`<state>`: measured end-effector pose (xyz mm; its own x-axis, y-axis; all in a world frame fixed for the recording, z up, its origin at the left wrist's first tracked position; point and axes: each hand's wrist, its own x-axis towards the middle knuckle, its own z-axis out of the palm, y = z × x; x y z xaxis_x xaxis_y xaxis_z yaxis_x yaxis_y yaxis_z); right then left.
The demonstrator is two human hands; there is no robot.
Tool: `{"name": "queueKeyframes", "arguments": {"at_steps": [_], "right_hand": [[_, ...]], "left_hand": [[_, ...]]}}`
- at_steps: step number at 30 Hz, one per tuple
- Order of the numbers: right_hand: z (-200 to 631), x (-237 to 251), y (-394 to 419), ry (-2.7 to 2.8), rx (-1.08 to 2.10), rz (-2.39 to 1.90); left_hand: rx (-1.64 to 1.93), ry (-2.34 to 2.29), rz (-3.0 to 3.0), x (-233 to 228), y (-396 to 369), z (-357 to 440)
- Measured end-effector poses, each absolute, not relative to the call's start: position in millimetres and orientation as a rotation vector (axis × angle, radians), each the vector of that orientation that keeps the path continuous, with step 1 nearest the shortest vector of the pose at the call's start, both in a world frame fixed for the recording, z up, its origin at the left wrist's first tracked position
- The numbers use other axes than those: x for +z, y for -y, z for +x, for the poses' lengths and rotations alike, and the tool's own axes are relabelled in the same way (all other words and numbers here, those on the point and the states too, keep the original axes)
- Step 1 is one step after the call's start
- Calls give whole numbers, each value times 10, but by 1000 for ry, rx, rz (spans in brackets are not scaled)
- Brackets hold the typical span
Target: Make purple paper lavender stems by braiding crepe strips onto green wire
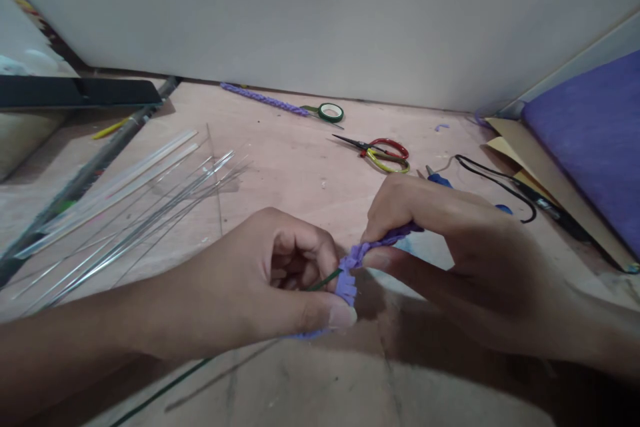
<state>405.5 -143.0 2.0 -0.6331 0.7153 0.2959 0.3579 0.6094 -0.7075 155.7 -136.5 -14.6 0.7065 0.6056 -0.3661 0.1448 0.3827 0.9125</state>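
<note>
My left hand [270, 280] is curled into a loose fist near the middle of the wooden tabletop [300, 167], thumb and fingers closed on a thin green wire stem [325, 279] that runs from the grip down toward the near left edge. My right hand [450, 247] meets it from the right, thumb and forefinger pinched tight on a fringed purple strip [357, 260]. The strip is wound about the tip of the stem between the two hands, its cut fringe hanging just beside my left thumbnail; its tail passes back under my right fingers.

To the left lies a bundle of clear sticks and thin wires [145, 207], fanned out, with a dark rod [90, 173] beside them. Far centre, near the wall [320, 13], a roll of green floral tape [331, 112] sits touching the end of a finished purple fringed stem [263, 99]. Red and yellow-handled scissors [383, 153] lie shut beyond my right hand. A blue-handled tool [440, 179] shows partly behind the knuckles, a black cord [500, 183] beside it. Far right, a purple sheet [595, 140] rests on tan card [540, 160].
</note>
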Motion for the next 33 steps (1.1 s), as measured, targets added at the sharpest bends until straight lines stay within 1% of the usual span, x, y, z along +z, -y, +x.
{"name": "queueKeyframes", "arguments": {"at_steps": [9,17,25,30,33], "right_hand": [[4087,-17,1410,2265,786,-794],[4085,-42,1395,2282,734,-753],[4057,-8,1359,2336,591,-683],[4078,-2,1270,2250,707,-591],[4095,8,1199,2194,806,-709]], "left_hand": [[414,-772,1242,-169,1427,1535],[489,-765,1263,-91,1458,1552],[472,-775,1363,-84,1431,1575],[546,-812,1472,-134,1439,1528],[542,-913,1489,-157,1420,1531]]}}
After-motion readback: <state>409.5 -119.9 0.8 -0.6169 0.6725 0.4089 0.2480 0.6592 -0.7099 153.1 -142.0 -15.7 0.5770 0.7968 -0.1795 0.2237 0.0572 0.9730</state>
